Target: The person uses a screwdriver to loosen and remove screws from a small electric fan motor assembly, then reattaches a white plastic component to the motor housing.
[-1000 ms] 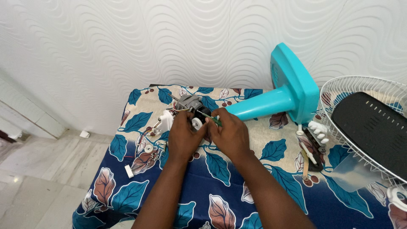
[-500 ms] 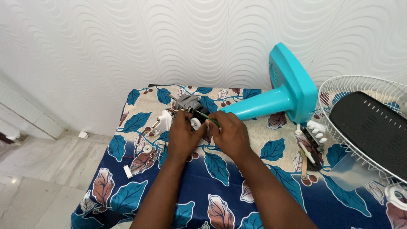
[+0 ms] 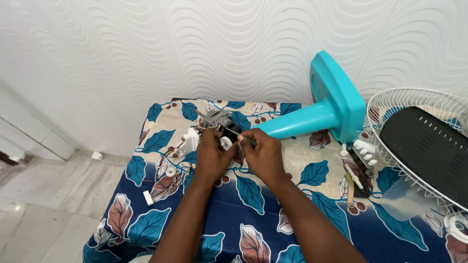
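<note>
Because the left hand (image 3: 210, 158) only pinches the small grey metal fan motor (image 3: 218, 122) with its white plastic parts, at the far left of the leaf-patterned blue cloth (image 3: 253, 195), while the right hand (image 3: 263, 155) closes narrowly around a thin green-handled tool (image 3: 242, 137), a slip could jab the fingers or snag the loose wires (image 3: 168, 156). The turquoise plastic fan stand (image 3: 321, 114) lies just to the right. Compared with a second ago, the hands and motor sit almost unchanged.
</note>
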